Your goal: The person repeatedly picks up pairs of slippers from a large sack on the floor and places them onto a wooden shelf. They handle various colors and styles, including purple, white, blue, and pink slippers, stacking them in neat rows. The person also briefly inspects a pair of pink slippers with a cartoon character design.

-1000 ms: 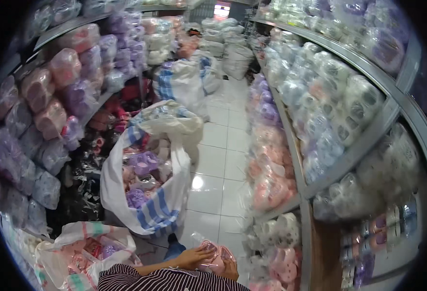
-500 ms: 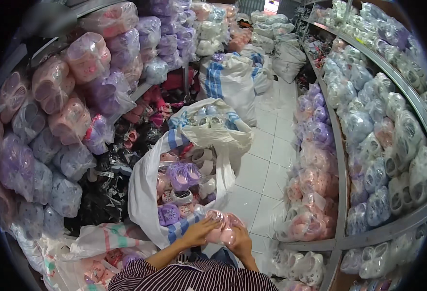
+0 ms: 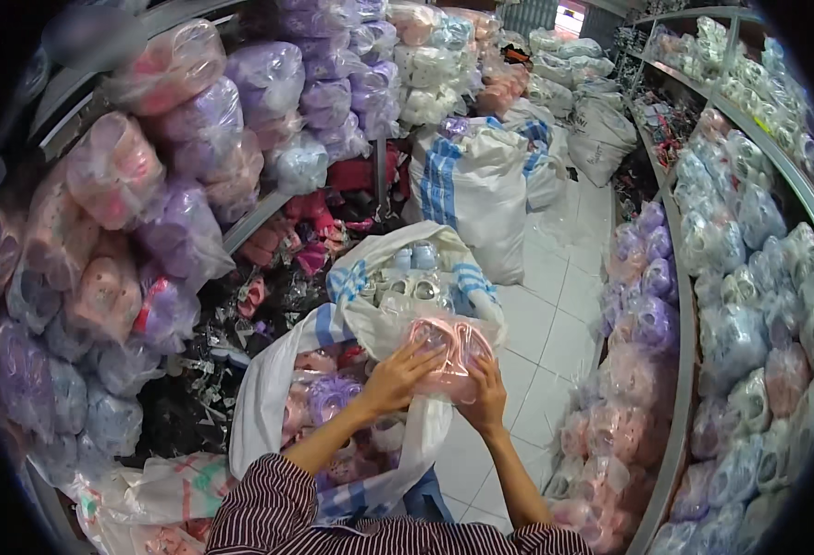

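Both my hands grip a pair of pink clogs [image 3: 447,356] wrapped in clear plastic. My left hand [image 3: 399,376] is closed on the pair's left side, its fingers lying over the top. On the opposite side, my right hand [image 3: 484,393] holds the edge. The pair hangs above a large open white sack [image 3: 260,398] with blue stripes. Inside the sack are purple clogs [image 3: 333,396] and several more bagged shoes, partly hidden by my left arm. Bagged white shoes [image 3: 425,289] and a light blue pair [image 3: 418,256] lie at the sack's far end.
Shelves of bagged shoes line the left [image 3: 115,171] and right [image 3: 731,342]. Another striped white sack [image 3: 472,185] stands beyond the open one. A white tiled floor [image 3: 527,319] runs along the right. Dark plastic packets [image 3: 185,407] lie at the left.
Both hands have carried the pink clogs forward and slightly right, from the sack's near edge to over its far part. The view has shifted too.
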`<state>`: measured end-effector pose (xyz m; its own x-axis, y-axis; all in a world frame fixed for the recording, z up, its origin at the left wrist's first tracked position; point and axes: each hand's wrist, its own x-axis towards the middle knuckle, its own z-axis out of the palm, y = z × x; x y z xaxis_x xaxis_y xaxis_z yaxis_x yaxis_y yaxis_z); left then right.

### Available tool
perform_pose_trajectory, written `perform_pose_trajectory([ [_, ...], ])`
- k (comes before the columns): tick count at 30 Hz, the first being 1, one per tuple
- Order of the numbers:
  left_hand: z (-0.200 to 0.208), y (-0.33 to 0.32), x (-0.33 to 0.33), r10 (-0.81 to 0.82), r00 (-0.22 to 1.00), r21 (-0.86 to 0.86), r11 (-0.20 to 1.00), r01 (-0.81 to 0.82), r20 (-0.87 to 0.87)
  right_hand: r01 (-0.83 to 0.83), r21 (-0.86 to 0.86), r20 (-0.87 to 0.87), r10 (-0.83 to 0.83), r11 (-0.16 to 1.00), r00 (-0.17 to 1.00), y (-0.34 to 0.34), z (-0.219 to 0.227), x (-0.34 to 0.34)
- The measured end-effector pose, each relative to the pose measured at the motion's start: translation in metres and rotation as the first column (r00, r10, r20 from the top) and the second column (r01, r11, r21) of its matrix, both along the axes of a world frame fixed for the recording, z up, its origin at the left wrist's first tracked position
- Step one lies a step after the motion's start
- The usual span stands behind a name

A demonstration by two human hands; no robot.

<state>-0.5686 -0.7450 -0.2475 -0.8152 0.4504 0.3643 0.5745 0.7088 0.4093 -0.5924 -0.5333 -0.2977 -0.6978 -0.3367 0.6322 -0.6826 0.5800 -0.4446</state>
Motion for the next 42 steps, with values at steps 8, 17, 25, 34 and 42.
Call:
perform_pose_trajectory([
  [8, -0.115, 0.015, -0.191, -0.003, 0.998, -0.143, 0.99, 0.011, 0.059, -0.049, 0.037, 0.294, 0.036, 0.998, 0.955, 0.01, -0.104, -0.167],
  [17, -0.234, 0.033, -0.246, 0.051, 0.992, -0.094, 0.995, -0.04, 0.119, 0.119, 0.417, 0.635, -0.382, 0.901, 0.671, 0.049, -0.196, -0.204],
  [25, -0.234, 0.077, -0.261, 0.171, 0.978, -0.218, 0.966, -0.143, 0.12, 0.704, -0.284, 0.957, 0.237, 0.651, 0.167, 0.081, -0.215, -0.201],
  [34, -0.23, 0.13, -0.263, 0.299, 0.919, -0.547, 0.829, -0.116, 0.258, 0.666, -0.386, 0.88, 0.039, 0.639, 0.474, 0.081, -0.096, -0.184],
  [42, -0.274, 0.143, -0.198, 0.023, 0.902, -0.179, 0.982, 0.06, 0.431, 0.496, -0.364, 0.856, 0.074, 0.789, 0.511, 0.067, -0.122, -0.132],
])
